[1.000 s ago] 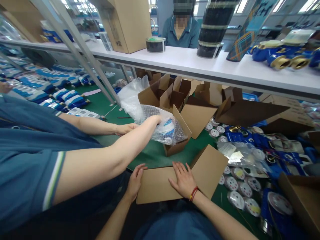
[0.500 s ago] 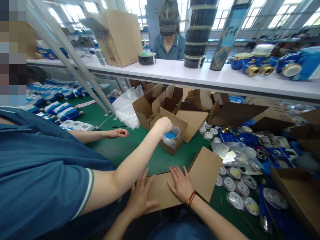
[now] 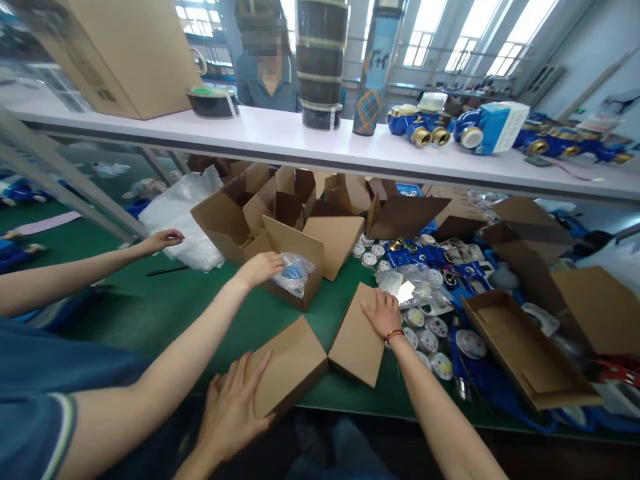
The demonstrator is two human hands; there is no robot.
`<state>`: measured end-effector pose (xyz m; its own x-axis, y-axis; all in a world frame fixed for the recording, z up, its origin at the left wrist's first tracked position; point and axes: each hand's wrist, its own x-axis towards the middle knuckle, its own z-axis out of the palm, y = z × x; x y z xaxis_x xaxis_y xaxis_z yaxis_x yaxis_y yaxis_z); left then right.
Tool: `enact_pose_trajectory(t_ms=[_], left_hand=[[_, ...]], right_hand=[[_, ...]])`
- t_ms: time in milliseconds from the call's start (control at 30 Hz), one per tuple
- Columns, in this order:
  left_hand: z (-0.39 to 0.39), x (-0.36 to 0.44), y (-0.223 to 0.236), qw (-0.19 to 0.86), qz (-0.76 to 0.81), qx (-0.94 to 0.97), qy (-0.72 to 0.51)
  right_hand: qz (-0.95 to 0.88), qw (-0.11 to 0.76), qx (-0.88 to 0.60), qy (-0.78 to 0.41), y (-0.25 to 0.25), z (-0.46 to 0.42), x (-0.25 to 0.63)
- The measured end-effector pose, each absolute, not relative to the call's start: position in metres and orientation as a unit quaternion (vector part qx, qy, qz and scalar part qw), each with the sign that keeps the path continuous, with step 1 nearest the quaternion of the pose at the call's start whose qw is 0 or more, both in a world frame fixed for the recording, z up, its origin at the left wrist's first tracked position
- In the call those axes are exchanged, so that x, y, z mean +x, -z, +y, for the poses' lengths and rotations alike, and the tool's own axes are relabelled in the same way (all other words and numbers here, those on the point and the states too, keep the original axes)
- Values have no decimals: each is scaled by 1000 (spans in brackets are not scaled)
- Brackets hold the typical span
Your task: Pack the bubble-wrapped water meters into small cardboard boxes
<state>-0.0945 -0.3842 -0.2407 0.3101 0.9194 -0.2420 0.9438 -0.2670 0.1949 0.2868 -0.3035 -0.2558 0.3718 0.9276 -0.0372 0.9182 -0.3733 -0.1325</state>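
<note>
My left hand (image 3: 235, 407) lies flat, fingers spread, on the near flap of an unfolded brown carton (image 3: 295, 357) at the table's front edge. My right hand (image 3: 383, 313) rests open on the carton's far flap (image 3: 357, 337), a red cord around its wrist. Just beyond stands a small open box (image 3: 293, 270) holding a bubble-wrapped blue meter (image 3: 294, 273). A co-worker's hand (image 3: 260, 268) from the left touches that wrapped meter. The co-worker's other hand (image 3: 163, 241) rests by a plastic bag (image 3: 183, 220).
Several open cartons (image 3: 270, 200) crowd under a white shelf (image 3: 350, 150). Blue meters and round dials (image 3: 430, 327) lie at the right beside a shallow open box (image 3: 525, 350). Another person stands behind the shelf. The table is covered by a green mat (image 3: 150, 300).
My hands have spread apart on the carton, right hand sliding out along the far flap. The co-worker pushed the wrapped meter down into the small box. My view turned right.
</note>
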Motion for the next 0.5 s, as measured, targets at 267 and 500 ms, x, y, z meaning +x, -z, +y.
enact_pose_trajectory(t_ms=[267, 500], left_hand=[[-406, -32, 233, 52, 709, 701, 67], [-402, 10, 243, 130, 705, 697, 7]], right_hand=[[-631, 84, -768, -64, 260, -354, 259], [-653, 109, -745, -79, 258, -358, 243]])
